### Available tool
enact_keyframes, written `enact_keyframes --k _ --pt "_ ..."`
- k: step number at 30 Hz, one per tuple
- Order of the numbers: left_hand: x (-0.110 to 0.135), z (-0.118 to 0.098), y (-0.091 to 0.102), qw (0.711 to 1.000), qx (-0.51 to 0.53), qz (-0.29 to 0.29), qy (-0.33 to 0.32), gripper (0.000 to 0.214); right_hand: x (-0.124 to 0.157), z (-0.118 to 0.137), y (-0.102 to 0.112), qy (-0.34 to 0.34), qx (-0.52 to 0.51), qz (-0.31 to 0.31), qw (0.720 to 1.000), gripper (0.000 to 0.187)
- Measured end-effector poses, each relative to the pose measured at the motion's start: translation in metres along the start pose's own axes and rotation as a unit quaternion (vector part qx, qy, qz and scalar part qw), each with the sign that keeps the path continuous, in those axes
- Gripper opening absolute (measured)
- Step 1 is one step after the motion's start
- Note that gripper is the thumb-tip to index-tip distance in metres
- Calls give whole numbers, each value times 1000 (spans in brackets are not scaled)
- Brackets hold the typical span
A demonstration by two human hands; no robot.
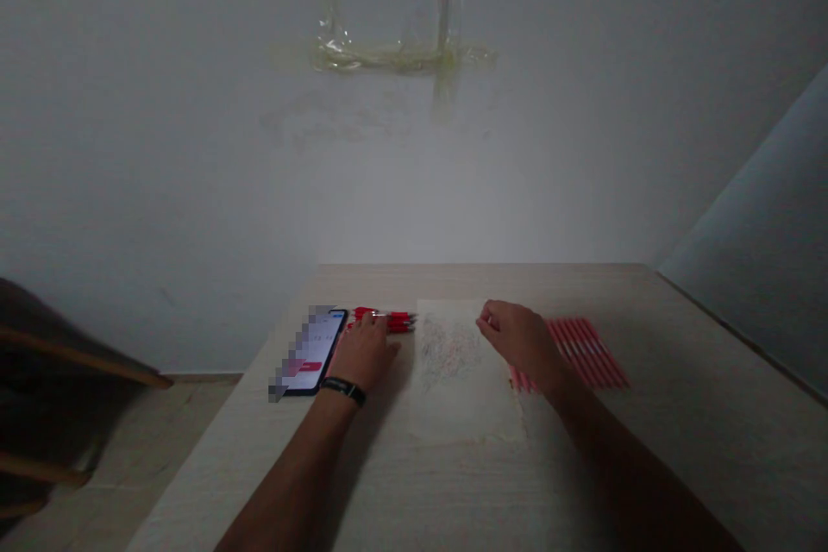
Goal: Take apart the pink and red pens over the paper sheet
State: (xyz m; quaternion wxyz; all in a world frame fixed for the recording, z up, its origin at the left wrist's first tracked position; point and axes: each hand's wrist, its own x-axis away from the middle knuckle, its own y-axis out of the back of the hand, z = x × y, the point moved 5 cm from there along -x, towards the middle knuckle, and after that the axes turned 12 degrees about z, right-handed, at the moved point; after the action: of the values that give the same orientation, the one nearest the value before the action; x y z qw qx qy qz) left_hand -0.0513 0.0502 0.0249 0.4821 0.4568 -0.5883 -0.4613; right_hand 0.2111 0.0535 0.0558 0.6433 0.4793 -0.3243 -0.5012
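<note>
- We are curling our left hand (362, 354) over a bundle of red pens (388, 320), fingers clamped on it, at the upper middle of the desk (679, 379).
- The bundle is lying with its long axis left to right, dark ends pointing right.
- Our right hand (521, 345) is hovering at the upper right edge of the paper (466, 397), fingers loosely together, holding nothing visible.
- A row of pens (586, 352) is lying just right of it, slanting toward lower right.
- A phone (316, 354) is lying just left of our left hand.

A phone (315, 352) and red pens (399, 322) are boxing in the left hand (362, 354); more pens (586, 352) are blocking the right hand (521, 343).
</note>
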Motion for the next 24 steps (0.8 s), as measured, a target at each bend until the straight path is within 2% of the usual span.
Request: enact_keyframes --k 4,7,10,14,18,21,24 --pt "-3 17 0 999 2 27 41 45 1 -1 -28 26 -13 27 999 11" --pt "-7 18 -4 999 14 34 27 45 4 -9 -39 48 -28 43 998 12" --pt "-9 14 -8 999 42 27 -12 50 5 -14 -42 58 -46 48 996 13" --pt "-9 12 -11 995 89 23 -38 33 4 -15 -42 63 -59 48 995 13" --pt "-9 15 -12 993 108 21 -34 23 5 -14 -42 71 -73 50 994 13" --pt "-10 12 -9 989 138 7 -52 21 6 -14 -41 66 -81 53 993 12" --pt "-12 5 -2 973 212 5 -89 24 6 -12 -43 72 -90 53 992 14"
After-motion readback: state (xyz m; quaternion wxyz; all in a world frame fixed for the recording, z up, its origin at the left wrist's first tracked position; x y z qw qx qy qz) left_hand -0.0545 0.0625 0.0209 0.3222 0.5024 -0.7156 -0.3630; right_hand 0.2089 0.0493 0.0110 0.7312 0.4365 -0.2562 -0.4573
